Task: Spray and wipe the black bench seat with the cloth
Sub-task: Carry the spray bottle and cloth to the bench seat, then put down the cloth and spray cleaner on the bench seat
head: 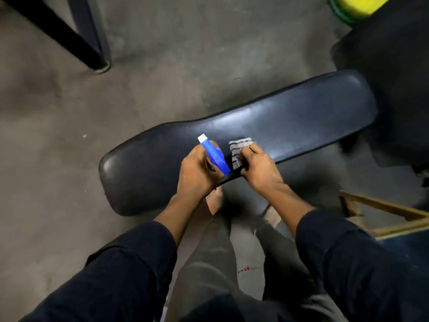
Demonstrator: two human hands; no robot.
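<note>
The black padded bench seat (290, 117) runs from lower left to upper right across the middle of the view. My left hand (197, 173) grips a spray bottle (214, 155) with a blue head and a white nozzle that points up and to the left over the seat. My right hand (257, 166) holds a grey cloth with dark stripes (240, 147) against the seat's near edge, close beside the bottle. The bottle's body is hidden inside my left hand.
The floor around the bench is bare grey concrete (69, 147). A black frame leg (69, 36) stands at the upper left. A dark bulky shape (394, 77) sits past the bench's far end, with a yellow and green object (352, 8) above it. A wooden frame (394, 214) lies at the right.
</note>
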